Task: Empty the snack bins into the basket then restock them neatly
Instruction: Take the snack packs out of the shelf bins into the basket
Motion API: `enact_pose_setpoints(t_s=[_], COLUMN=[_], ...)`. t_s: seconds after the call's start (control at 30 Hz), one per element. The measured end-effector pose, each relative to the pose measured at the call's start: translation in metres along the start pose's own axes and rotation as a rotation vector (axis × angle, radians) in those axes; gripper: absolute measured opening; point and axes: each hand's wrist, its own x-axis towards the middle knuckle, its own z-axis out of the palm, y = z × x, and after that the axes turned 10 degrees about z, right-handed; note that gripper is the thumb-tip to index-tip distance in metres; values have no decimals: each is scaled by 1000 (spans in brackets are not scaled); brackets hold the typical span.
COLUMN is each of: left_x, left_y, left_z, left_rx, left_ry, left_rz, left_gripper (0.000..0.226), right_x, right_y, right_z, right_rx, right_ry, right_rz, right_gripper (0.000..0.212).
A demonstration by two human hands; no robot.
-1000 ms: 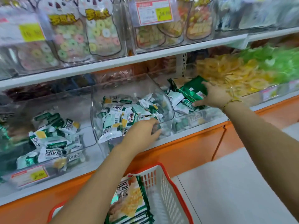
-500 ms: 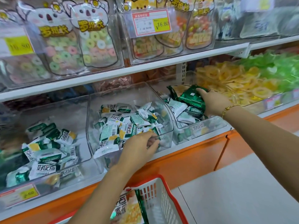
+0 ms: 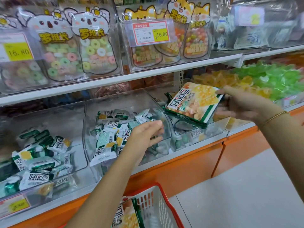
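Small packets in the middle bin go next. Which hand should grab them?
Left. The left hand hovers open at the front of the middle bin, right by the small packets. The right hand is busy, gripping a large snack bag above the right-hand bin.

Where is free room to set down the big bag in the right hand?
The basket is bare on its right, between the large bag in it and its red rim. The middle bin is bare only at the back; small packets and the left hand crowd its front.
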Motion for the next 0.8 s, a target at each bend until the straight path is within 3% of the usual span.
enact_pose_setpoints(t_s=[0.1,0.23,0.33,0.43,0.53,0.63,0.73,0.8], left_x=[3,3,3,5,6,5,0,-4], left_y=[16,28,29,28,27,27,27,28], left_z=[4,-5,-20,-39,-54,-63,-71,-77], left_rx=[-232,-285,-239,-244,-228,-241,-231,-223], left_ry=[-149,-161,-92,8,86,124,94,63], left_rz=[-222,-268,-218,-178,-135,-116,-111,-124], left_gripper=[54,30,35,37,35,21,36,42], right_x=[-3,9,43,97,129,149,172,172], right_y=[5,1,-6,-2,4,5,8,8], right_z=[15,43,47,36,42,57,64,70], right_rx=[-32,-110,16,313,536,539,464,357], right_ry=[-218,-385,-198,46,-17,72,185,202], right_rz=[81,123,106,168,280,290,279,280], right_gripper=[17,41,46,48,53,33,37,19])
